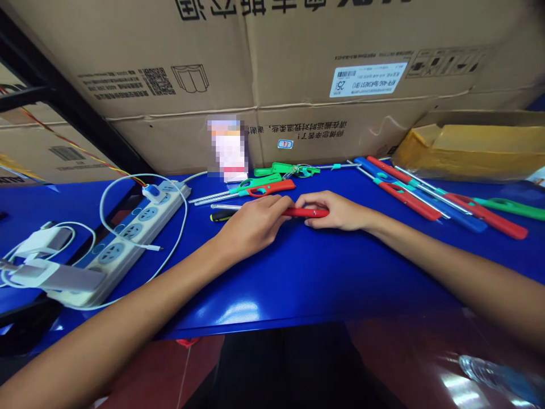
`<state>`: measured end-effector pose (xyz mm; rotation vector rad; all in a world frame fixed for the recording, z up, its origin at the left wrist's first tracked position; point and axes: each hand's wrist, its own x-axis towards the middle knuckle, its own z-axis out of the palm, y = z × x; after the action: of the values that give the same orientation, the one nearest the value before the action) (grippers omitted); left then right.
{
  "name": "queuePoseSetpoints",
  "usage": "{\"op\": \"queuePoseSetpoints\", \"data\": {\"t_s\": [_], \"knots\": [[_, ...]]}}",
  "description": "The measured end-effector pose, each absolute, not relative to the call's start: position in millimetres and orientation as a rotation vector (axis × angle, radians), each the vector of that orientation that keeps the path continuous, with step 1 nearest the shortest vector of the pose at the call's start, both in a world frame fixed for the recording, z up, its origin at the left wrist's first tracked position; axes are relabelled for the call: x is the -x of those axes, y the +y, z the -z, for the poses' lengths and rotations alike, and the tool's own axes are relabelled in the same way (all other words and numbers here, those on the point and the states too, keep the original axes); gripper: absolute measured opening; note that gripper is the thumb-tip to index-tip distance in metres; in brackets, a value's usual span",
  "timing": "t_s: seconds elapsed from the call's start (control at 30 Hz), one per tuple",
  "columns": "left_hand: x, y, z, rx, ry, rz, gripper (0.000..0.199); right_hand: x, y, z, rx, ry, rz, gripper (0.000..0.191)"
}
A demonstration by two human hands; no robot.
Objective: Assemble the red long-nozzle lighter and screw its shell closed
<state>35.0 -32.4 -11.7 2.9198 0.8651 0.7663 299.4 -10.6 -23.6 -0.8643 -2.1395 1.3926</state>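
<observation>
Hands [258, 222] [336, 210] close together, gripping red lighter [307, 213]

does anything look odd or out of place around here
The big cardboard box looks inverted: its printing is upside down. A clear bottle also seems to lie on the floor at lower right, an odd spot for it.

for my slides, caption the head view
Left hand and right hand hold a red lighter at a blue table, more lighters beyond.
</observation>
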Motion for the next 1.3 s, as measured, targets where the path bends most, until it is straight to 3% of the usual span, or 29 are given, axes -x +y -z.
{"op": "queuePoseSetpoints", "data": {"t_s": [0.37, 0.53, 0.77, 1.0, 1.3], "knots": [[-34, -30, 13, -2.899, 0.886, -0.737, 0.013, -300, -7, 23, 0.922, -2.155, -1.425, 0.035], [-36, -35, 10, -2.949, 0.885, -0.737, 0.011, -301, -7, 24, 0.847, -2.13, -1.414, 0.024], [-37, -36, 10, -2.978, 0.872, -0.749, 0.011, -301, -8, 26, 0.867, -2.12, -1.414, 0.024], [-37, -36, 9, -2.988, 0.943, -0.683, 0.01, -303, -4, 26, 0.864, -2.151, -1.447, 0.033], [-49, -65, -4, -3.425, 0.919, -0.625, 0.026, -311, -1, 25, 0.796, -2.283, -1.259, 0.026]]}}
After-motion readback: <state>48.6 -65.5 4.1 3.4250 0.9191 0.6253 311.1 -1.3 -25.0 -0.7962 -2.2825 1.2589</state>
